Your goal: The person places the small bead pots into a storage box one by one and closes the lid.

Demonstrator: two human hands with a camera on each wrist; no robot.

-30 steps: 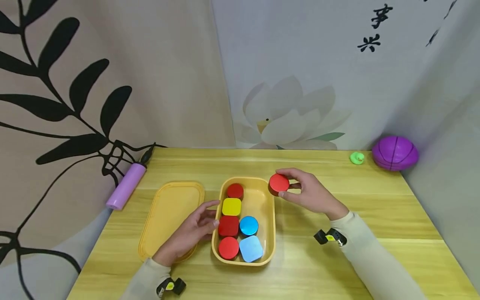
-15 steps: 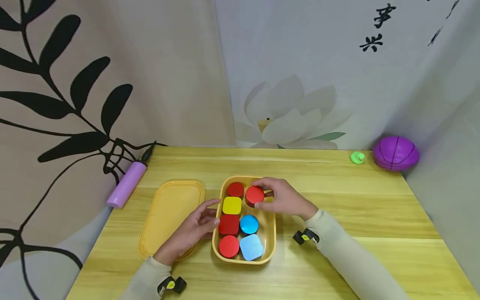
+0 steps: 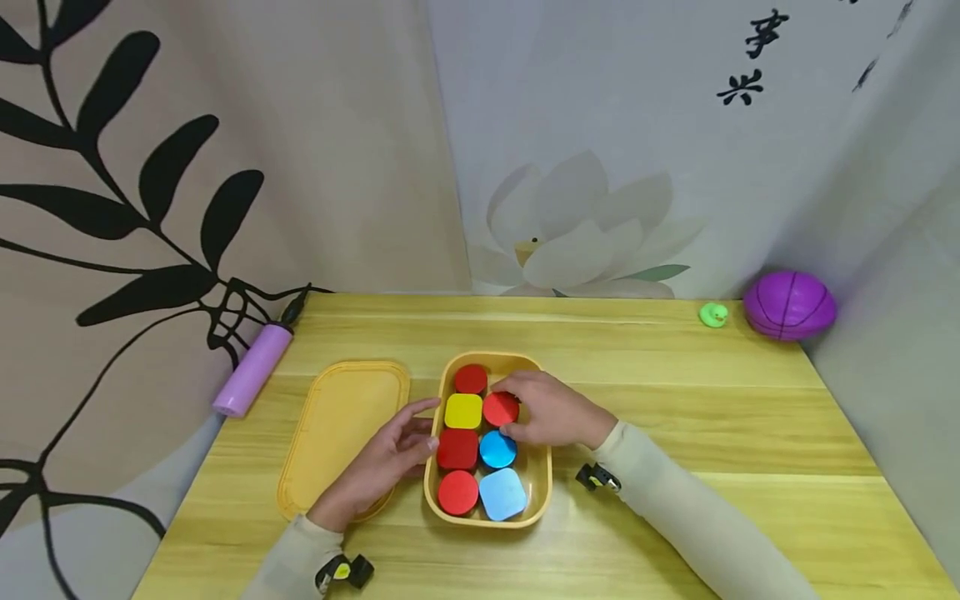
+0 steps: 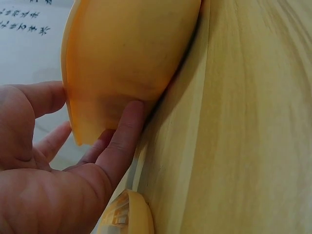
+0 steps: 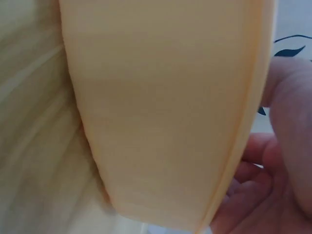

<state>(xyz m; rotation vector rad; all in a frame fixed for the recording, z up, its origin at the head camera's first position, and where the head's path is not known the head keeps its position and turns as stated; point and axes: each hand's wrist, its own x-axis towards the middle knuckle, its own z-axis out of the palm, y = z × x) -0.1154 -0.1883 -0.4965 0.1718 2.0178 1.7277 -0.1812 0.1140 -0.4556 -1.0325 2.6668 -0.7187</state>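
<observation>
In the head view my right hand (image 3: 553, 408) pinches a red round block (image 3: 501, 409) low inside the yellow box (image 3: 536, 500). The blue round block (image 3: 498, 449) sits just in front of it, with the light-blue square block (image 3: 502, 495) nearer. Along the box's left side stand a red round block (image 3: 471, 379), a yellow square block (image 3: 463, 412), a red square block (image 3: 457, 451) and another red round block (image 3: 457, 493). My left hand (image 3: 386, 458) touches the box's left wall with extended fingers. In the right wrist view the box wall (image 5: 161, 107) hides the held block.
A yellow lid (image 3: 341, 433) lies left of the box on the wooden table (image 3: 637, 533). A lilac cylinder with a black tip (image 3: 255, 371) is at the left edge. A green toy duck (image 3: 713, 315) and a purple ball (image 3: 790, 305) stand far right.
My right hand has carried the red round block leftward from beyond the box's right rim and lowered it beside the yellow square block. The left hand has stayed at the box wall.
</observation>
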